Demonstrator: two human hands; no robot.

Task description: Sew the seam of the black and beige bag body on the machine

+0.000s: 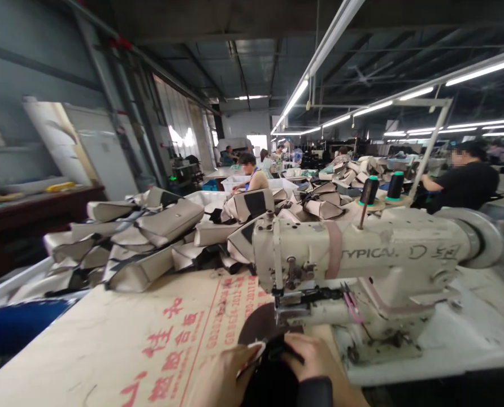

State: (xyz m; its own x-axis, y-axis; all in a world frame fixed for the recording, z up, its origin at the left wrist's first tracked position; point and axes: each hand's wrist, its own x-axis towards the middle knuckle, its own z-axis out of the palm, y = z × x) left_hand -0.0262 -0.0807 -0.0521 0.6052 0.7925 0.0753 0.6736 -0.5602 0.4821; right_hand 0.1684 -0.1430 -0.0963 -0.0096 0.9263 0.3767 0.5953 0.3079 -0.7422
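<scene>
Your left hand (225, 374) and right hand (313, 356) are close together at the bottom of the view, both clamped on one dark piece of material (273, 373). Your left thumb and fingers pinch its left edge, where a small pale part (258, 351) shows; your right fingers curl over its upper right edge. The dark material is right in front of you, just short of the sewing machine's needle end, and its lower part runs out of view. You cannot tell from here whether it touches the machine.

Beside your hands, a dark brown rounded patch (254, 327) shows on the tabletop (91, 345), a pale board printed with red characters. The sewing machine (362, 251) stands to your right, marked "TYPICAL", with pink-handled snips (352, 305) resting against its lower arm. Two dark thread spools (369, 191) with green ends stand behind it.

Ahead of you, beige-and-black sewn pieces (150, 237) lie heaped at the far side of the board. Beyond the heap sits a person (257, 180); another, in a black top (468, 178), is at the right under the strip lights (377, 107).
</scene>
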